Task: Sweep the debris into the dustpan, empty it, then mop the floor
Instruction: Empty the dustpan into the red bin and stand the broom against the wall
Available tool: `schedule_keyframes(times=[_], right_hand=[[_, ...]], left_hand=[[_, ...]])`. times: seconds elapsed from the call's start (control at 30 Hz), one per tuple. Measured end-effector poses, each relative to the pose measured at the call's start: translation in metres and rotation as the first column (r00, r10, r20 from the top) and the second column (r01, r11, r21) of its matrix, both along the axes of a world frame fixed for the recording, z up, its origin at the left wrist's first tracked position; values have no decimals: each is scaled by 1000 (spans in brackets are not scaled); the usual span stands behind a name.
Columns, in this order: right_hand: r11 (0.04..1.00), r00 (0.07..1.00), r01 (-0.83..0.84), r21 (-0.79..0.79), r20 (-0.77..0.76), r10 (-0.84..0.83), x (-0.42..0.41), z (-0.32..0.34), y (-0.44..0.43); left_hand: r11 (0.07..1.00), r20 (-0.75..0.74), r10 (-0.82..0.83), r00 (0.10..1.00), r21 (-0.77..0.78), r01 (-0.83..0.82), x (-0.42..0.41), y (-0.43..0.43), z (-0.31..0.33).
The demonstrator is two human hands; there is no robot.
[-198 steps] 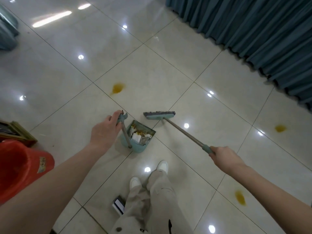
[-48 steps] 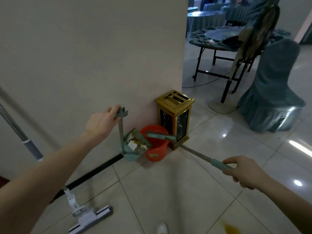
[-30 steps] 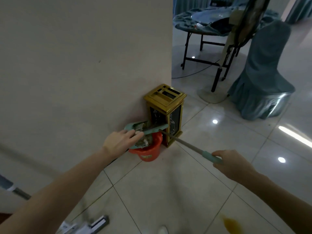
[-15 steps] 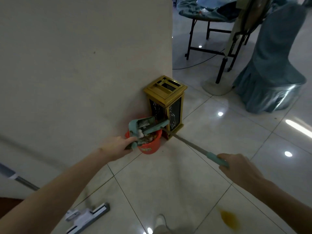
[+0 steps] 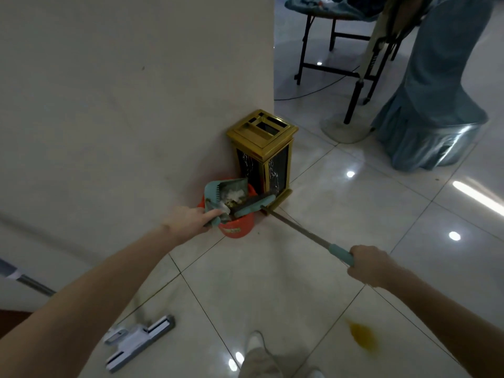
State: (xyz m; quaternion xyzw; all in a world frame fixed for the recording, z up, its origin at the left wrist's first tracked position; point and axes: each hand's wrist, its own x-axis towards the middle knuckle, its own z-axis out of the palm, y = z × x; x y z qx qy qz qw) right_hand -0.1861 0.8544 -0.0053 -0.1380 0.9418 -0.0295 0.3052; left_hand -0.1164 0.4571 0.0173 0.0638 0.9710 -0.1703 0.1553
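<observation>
A teal dustpan (image 5: 215, 192) is tipped over the mouth of an orange bucket (image 5: 236, 227) by the wall, with white and yellowish debris (image 5: 231, 197) at its lip. My left hand (image 5: 191, 221) grips the dustpan's handle. My right hand (image 5: 368, 264) grips the teal end of a broom handle (image 5: 297, 231). The broom head (image 5: 253, 205) lies across the bucket's rim against the dustpan's opening.
A gold and black bin (image 5: 263, 156) stands behind the bucket at the wall's corner. A mop (image 5: 139, 342) leans on the wall at lower left. A yellow stain (image 5: 364, 336) marks the tile at lower right. A covered chair (image 5: 433, 110) and table legs (image 5: 302, 50) stand beyond.
The dustpan has tipped further over the orange bucket, its open side now facing the broom head. The broom head has slid lower across the bucket's rim.
</observation>
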Motion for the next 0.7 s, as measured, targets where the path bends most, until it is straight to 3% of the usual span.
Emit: schedule_keyframes(times=[0.07,0.3,0.7], right_hand=[[1000,997,9,-5,73,-8,-1,-2,-3],[999,975,-30,-24,-221,24,14,20,25],[996,958,-79,-52,-279,61,19,46,31]], left_hand=[[999,-10,-28,1000,-18,28,1,-5,3],[975,9,-192,981,-109,192,12,-16,11],[948,42,-225,973,-219,229,15,-2,41]])
